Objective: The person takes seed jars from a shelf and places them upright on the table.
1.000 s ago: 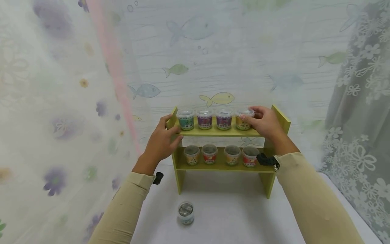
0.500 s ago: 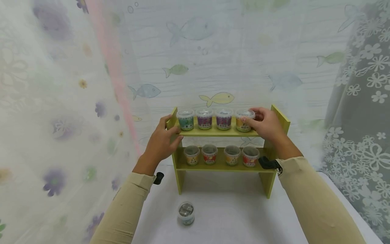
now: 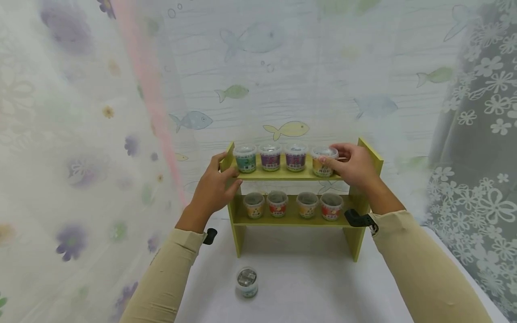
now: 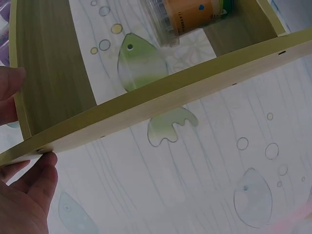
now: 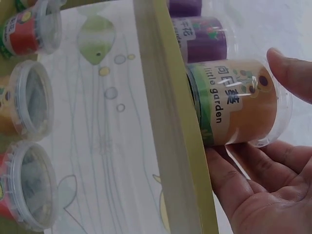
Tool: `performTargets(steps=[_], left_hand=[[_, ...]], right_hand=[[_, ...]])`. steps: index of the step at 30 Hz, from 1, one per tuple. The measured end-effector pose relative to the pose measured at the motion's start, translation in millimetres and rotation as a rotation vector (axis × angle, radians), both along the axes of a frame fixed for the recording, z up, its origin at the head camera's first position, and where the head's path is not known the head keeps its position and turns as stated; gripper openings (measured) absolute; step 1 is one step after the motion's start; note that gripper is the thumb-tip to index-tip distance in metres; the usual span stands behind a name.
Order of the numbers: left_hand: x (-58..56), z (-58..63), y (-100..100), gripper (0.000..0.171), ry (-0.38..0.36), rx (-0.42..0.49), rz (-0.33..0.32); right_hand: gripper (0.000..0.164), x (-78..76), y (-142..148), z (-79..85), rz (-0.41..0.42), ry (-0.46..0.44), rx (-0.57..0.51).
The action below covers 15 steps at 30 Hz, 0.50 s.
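A yellow-green two-tier wooden shelf (image 3: 299, 224) stands on a white-covered table. My left hand (image 3: 213, 188) grips its left side panel near the top, with fingers on both faces (image 4: 36, 183). At the right end of the top tier, my right hand (image 3: 355, 165) holds an orange-labelled plastic cup (image 3: 322, 169) with a clear lid, thumb at its front and fingers round its side. In the right wrist view, "little garden" reads on this orange cup (image 5: 239, 102). Left of it stand two purple cups (image 3: 295, 161) and a teal cup (image 3: 246, 162).
The lower tier carries several cups, orange ones (image 3: 254, 209) and red ones (image 3: 332, 211). Another lidded cup (image 3: 247, 282) stands on the table in front of the shelf. Behind hangs a fish-print curtain (image 3: 258, 85); a flowered curtain (image 3: 81, 179) hangs at the left.
My right hand has drawn the orange cup slightly toward the top tier's front edge, and its label now faces more forward. My left hand keeps its place on the side panel.
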<state>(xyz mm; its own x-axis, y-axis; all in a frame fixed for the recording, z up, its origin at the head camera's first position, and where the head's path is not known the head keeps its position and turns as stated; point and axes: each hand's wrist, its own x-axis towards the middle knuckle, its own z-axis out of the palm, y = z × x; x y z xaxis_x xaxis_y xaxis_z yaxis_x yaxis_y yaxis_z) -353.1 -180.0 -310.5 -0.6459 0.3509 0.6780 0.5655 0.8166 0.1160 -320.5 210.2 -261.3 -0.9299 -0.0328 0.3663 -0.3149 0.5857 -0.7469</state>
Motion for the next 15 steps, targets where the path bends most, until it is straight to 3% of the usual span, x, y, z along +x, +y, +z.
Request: performTargets(steps=[6, 15], left_hand=[[1.2, -4.0, 0, 0.012, -0.012, 0.015, -0.012], [-2.3, -1.0, -1, 0.012, 0.039, 0.0, -0.026]], right_hand=[[0.078, 4.1, -2, -5.2, -0.002, 0.015, 0.009], [0.073, 11.2, -7, -3.0, 0.034, 0.054, -0.03]])
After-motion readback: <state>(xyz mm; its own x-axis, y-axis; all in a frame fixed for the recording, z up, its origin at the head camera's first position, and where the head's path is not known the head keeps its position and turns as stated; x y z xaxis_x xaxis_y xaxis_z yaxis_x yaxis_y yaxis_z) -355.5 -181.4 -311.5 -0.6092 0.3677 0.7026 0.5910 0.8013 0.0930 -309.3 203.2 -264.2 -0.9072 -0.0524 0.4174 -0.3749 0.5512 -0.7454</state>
